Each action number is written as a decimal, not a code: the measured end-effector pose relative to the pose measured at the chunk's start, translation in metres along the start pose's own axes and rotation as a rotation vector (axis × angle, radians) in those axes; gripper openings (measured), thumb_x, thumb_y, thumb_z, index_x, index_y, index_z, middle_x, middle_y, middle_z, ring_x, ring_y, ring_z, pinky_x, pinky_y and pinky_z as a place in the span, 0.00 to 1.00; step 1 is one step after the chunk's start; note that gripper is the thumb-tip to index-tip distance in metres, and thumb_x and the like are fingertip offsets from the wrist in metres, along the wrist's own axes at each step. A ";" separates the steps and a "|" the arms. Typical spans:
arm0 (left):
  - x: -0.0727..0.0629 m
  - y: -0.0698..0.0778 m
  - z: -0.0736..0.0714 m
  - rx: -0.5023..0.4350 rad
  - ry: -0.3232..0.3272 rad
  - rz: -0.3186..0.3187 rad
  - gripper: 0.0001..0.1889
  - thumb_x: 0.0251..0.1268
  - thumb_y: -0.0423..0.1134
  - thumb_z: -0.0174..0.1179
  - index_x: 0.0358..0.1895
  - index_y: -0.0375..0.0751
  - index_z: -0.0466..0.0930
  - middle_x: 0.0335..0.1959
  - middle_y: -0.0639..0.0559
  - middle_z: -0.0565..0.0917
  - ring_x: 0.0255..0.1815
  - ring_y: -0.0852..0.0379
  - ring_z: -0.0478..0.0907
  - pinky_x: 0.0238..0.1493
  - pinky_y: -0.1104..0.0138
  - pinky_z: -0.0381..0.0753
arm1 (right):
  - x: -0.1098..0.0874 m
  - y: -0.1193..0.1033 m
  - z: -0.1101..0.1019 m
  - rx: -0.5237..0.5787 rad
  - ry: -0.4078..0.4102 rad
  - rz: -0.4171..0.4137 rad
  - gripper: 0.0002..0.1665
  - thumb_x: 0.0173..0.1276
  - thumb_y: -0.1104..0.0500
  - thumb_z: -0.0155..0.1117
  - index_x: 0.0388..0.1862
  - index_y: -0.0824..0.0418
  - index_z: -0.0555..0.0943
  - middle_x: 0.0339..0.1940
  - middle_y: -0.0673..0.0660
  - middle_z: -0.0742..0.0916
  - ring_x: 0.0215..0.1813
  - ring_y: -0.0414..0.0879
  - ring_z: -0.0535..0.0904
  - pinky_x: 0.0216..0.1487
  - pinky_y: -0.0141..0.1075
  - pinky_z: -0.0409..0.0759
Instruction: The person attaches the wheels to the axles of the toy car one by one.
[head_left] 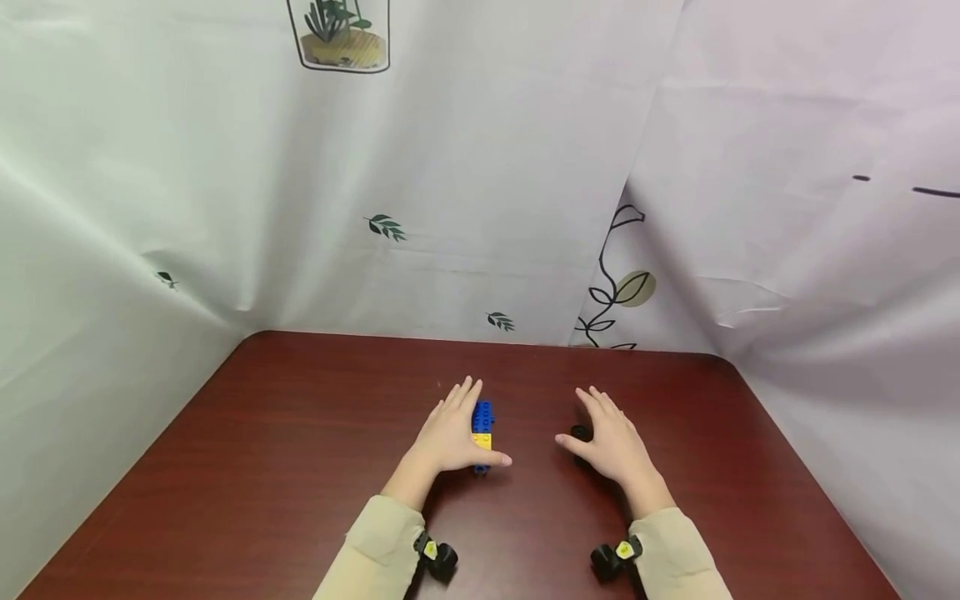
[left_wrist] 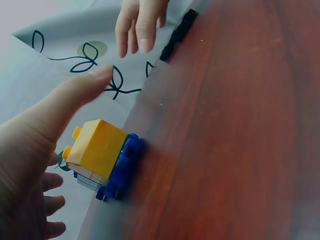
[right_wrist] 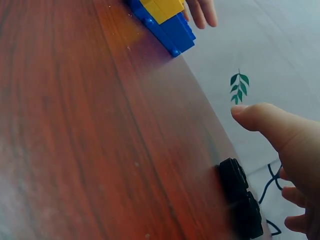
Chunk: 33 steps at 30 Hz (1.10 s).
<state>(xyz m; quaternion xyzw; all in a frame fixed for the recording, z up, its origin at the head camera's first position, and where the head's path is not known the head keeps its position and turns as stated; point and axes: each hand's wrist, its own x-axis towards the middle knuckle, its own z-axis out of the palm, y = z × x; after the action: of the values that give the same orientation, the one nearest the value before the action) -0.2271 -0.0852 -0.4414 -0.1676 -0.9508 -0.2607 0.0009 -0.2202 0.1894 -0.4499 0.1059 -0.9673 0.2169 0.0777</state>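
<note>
A toy built of building bricks (head_left: pixel 483 416), blue with a yellow brick (left_wrist: pixel 97 150) on its blue base (left_wrist: pixel 124 162), stands on the table. Over its left side is the left hand (head_left: pixel 447 435), thumb and fingers spread apart; in the left wrist view a gap shows between thumb and toy. The right hand (head_left: pixel 613 443) is likewise spread, beside a low black piece (right_wrist: pixel 241 197) made of two rounded blocks, perhaps wheels. In the head view that hand partly hides the black piece. Neither hand grips anything.
The dark red wooden table (head_left: pixel 322 417) has rounded far corners. White cloth (head_left: pixel 480 167) printed with plants hangs behind it and along both sides. A black wrist camera (head_left: pixel 441 562) is strapped to the left wrist, another camera (head_left: pixel 606 563) to the right.
</note>
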 end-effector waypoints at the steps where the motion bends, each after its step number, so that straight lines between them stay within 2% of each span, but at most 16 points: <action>1: 0.001 0.000 0.000 -0.008 -0.011 0.004 0.66 0.31 0.72 0.69 0.75 0.45 0.48 0.77 0.44 0.51 0.77 0.42 0.47 0.71 0.42 0.53 | 0.000 0.001 0.000 0.004 -0.005 0.003 0.51 0.55 0.37 0.67 0.72 0.58 0.62 0.72 0.65 0.66 0.73 0.63 0.59 0.66 0.62 0.61; 10: 0.008 -0.006 -0.003 -0.034 -0.116 0.035 0.66 0.27 0.63 0.76 0.75 0.44 0.49 0.77 0.45 0.50 0.76 0.43 0.50 0.68 0.42 0.58 | 0.002 0.004 0.000 0.052 -0.056 0.032 0.46 0.55 0.40 0.69 0.68 0.61 0.67 0.65 0.63 0.74 0.66 0.60 0.68 0.62 0.56 0.69; 16: 0.010 -0.004 -0.002 -0.077 -0.157 0.056 0.61 0.34 0.55 0.77 0.75 0.44 0.50 0.75 0.44 0.55 0.69 0.45 0.63 0.62 0.48 0.69 | 0.001 0.006 0.000 0.083 -0.066 0.066 0.40 0.57 0.42 0.68 0.63 0.62 0.72 0.61 0.63 0.77 0.64 0.58 0.70 0.61 0.55 0.70; 19: 0.010 -0.005 -0.001 -0.098 -0.145 0.056 0.60 0.35 0.53 0.77 0.74 0.42 0.51 0.73 0.43 0.58 0.62 0.47 0.69 0.58 0.53 0.74 | 0.001 0.006 0.001 0.081 -0.055 0.072 0.36 0.57 0.42 0.68 0.59 0.62 0.75 0.59 0.62 0.78 0.62 0.58 0.73 0.60 0.54 0.72; 22: 0.009 -0.005 -0.002 -0.118 -0.122 0.045 0.59 0.35 0.53 0.77 0.74 0.42 0.52 0.71 0.45 0.59 0.56 0.49 0.71 0.54 0.56 0.75 | 0.002 0.006 0.001 0.069 -0.042 0.070 0.32 0.58 0.43 0.68 0.54 0.62 0.78 0.55 0.61 0.80 0.59 0.56 0.74 0.57 0.53 0.73; 33: 0.006 -0.008 0.006 -0.223 -0.068 0.033 0.61 0.34 0.57 0.76 0.75 0.46 0.50 0.69 0.46 0.60 0.59 0.48 0.69 0.56 0.55 0.76 | 0.003 0.004 0.005 0.026 -0.027 0.098 0.23 0.58 0.48 0.69 0.46 0.62 0.81 0.52 0.60 0.81 0.55 0.56 0.76 0.54 0.51 0.75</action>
<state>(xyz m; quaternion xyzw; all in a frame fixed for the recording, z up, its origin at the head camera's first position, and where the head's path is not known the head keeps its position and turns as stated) -0.2349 -0.0867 -0.4498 -0.1911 -0.9124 -0.3592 -0.0455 -0.2249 0.1903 -0.4556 0.0625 -0.9694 0.2315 0.0525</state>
